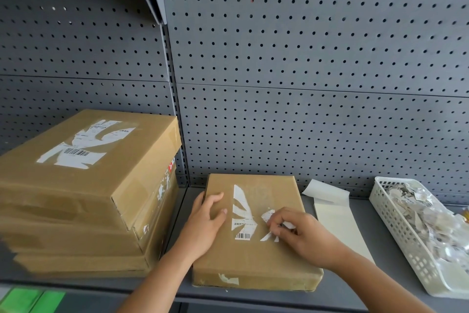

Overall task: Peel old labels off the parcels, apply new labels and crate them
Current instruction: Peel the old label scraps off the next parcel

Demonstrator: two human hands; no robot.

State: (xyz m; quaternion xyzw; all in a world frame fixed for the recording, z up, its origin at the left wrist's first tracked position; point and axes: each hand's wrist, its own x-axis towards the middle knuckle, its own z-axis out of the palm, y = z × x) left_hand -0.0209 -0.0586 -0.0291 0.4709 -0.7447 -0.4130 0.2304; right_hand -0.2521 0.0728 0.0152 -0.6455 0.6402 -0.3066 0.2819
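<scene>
On the parcel [253, 262], the right hand [302, 232] pinches a half-hidden label scrap [289, 225].

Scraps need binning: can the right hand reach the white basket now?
Probably yes: only flat backing paper lies between the right hand and the open-topped white basket.

Single head-worn wide-angle camera, faces forward and down onto grey shelf [396, 262], close range, pegboard [304, 58] back wall fills upper two thirds of frame, parcel [253, 257] near at lower centre, straight edges bowed toward frame margins
</scene>
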